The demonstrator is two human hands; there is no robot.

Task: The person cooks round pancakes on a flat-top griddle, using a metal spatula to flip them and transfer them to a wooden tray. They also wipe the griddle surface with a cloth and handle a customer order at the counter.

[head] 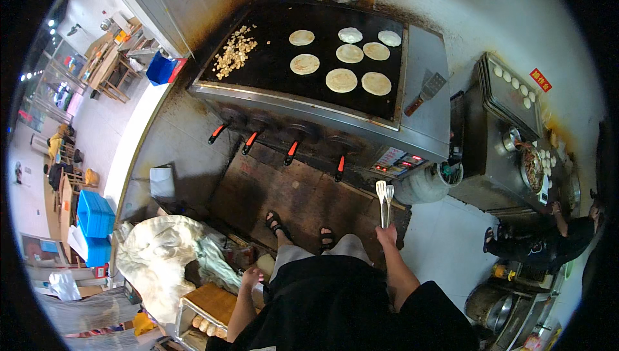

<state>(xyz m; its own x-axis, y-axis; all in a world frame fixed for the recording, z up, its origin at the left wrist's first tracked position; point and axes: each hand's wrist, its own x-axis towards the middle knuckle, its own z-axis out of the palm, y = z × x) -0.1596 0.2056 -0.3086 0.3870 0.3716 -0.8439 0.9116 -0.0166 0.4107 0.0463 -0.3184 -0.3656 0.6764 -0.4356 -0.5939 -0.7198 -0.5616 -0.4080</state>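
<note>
My right hand (386, 236) is closed round the handles of metal tongs (385, 201), their slotted ends pointing towards the griddle. Down at my side, my left hand (252, 278) hangs near a wooden-topped cabinet; whether it holds anything is unclear. Ahead lies a large black griddle (275, 80) bearing several round flatbreads (341, 80), some lightly browned and some pale. Small diced pieces (234, 53) are heaped at its left end. A slotted spatula (426, 93) rests on the metal ledge to the right of the hot plate.
Red-and-black handles (292, 153) stick out below the griddle. A bunched pale cloth (159, 264) and a cabinet with bread rolls (205, 324) stand at left. To the right, a worktable (476, 157) holds trays, dough pieces and a filling bowl (532, 169); a co-worker (546, 244) stands beside it.
</note>
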